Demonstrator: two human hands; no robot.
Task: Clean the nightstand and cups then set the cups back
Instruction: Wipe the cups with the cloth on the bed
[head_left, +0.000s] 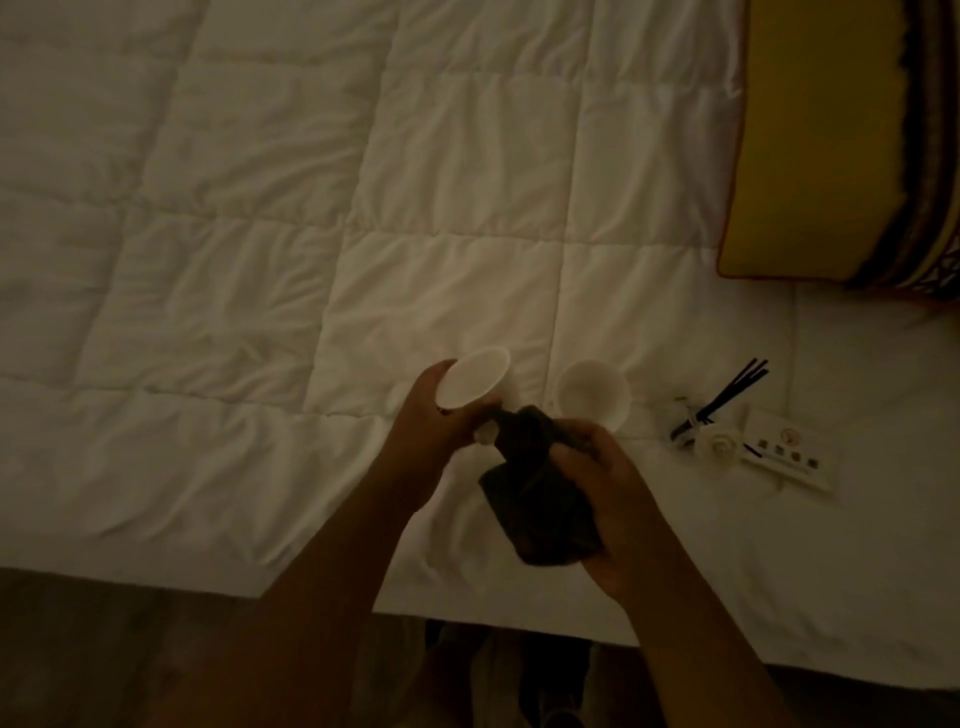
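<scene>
White cup (470, 378), base behind dark cloth (535, 499)

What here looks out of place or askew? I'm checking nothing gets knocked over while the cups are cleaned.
The second cup, reed diffuser and small card sit on the soft white quilt, not on a nightstand. The diffuser lies tipped on its side. No spill shows.
</scene>
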